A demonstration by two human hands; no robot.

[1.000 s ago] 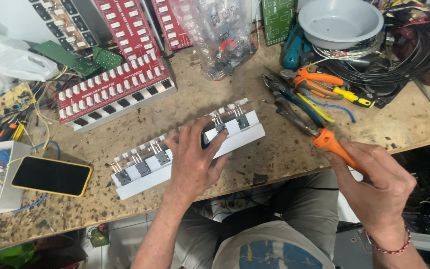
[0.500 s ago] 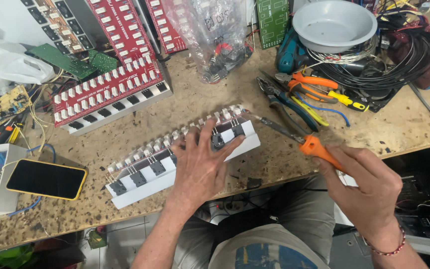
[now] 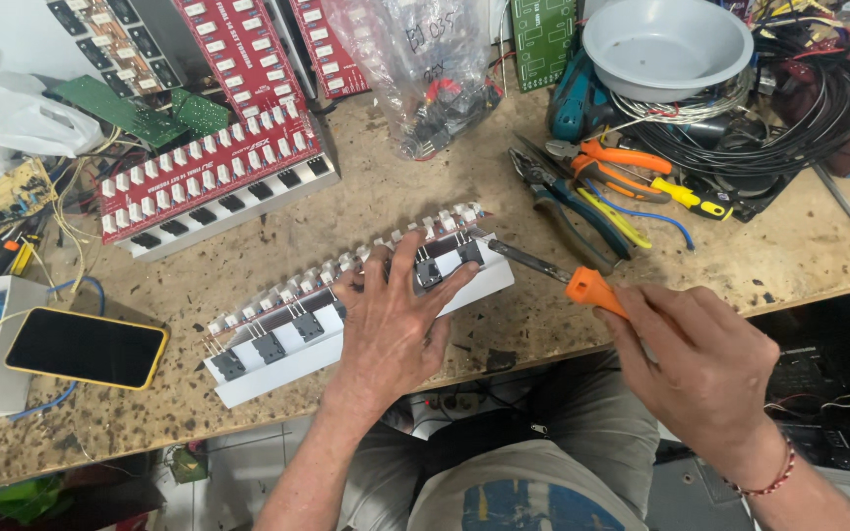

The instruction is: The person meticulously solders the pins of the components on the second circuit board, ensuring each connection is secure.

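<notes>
On the speckled workbench (image 3: 366, 197), near its front edge, I note a long white bar (image 3: 277, 369) lined with black parts, lying at a slant. My left hand (image 3: 393, 324) presses flat on its middle, fingers spread apart. My right hand (image 3: 700, 359) is clamped around an orange-handled screwdriver (image 3: 553, 275), whose tip meets the bar's right end. Pliers (image 3: 582, 202) lie just behind. A phone in a yellow case (image 3: 86, 346) rests well apart at left.
</notes>
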